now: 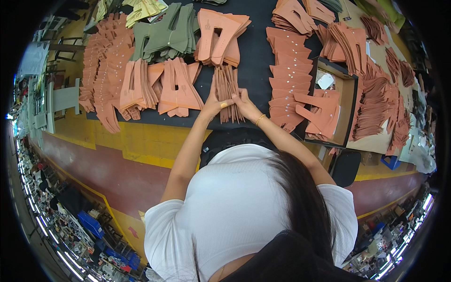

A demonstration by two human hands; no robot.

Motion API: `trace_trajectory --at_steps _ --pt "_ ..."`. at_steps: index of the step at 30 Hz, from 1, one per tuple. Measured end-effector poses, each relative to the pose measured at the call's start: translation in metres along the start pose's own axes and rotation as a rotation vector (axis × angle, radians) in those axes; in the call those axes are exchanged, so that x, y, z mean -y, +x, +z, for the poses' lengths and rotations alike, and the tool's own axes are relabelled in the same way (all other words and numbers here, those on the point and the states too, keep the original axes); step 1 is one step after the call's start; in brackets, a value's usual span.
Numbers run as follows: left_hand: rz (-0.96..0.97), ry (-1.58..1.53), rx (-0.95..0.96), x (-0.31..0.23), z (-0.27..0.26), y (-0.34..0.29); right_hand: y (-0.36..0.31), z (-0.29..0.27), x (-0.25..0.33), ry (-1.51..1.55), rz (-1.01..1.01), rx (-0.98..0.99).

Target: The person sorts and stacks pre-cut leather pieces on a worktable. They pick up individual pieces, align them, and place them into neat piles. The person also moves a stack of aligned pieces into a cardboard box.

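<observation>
Between my two hands stands a bundle of orange-brown cut pieces [229, 89], on edge at the table's front. My left hand [213, 104] presses its left side, and my right hand [245, 104] grips the right side, thumbs toward each other across the near face. Just beyond the bundle lies a fanned pile of flat orange pieces [218, 37] with slots cut in them. To the left of my left hand is another orange stack [178, 87], with a similar stack [137, 87] beside it.
Dark green pieces [169, 35] lie behind the left stacks, and long overlapping orange rows [105, 70] cover the table's left end. On the right runs a column of orange pieces [289, 75]. Next to it, an open black box [345, 101] holds more pieces. A dark chair [346, 164] stands below.
</observation>
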State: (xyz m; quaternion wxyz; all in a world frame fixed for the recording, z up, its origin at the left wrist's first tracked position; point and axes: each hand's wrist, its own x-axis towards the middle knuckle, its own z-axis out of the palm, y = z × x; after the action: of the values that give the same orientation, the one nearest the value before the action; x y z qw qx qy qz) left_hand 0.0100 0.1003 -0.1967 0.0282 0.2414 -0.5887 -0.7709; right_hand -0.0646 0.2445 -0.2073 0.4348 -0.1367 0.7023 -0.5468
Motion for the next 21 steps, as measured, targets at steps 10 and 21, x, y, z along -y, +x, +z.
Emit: trace_trajectory --at_steps 10,21 --pt "-0.229 -0.233 0.149 0.008 -0.006 0.016 0.004 -0.022 0.005 -0.35 -0.066 0.076" --pt "-0.267 -0.306 0.84 -0.07 -0.054 -0.001 -0.01 -0.066 0.12 -0.933 -0.542 -0.007"
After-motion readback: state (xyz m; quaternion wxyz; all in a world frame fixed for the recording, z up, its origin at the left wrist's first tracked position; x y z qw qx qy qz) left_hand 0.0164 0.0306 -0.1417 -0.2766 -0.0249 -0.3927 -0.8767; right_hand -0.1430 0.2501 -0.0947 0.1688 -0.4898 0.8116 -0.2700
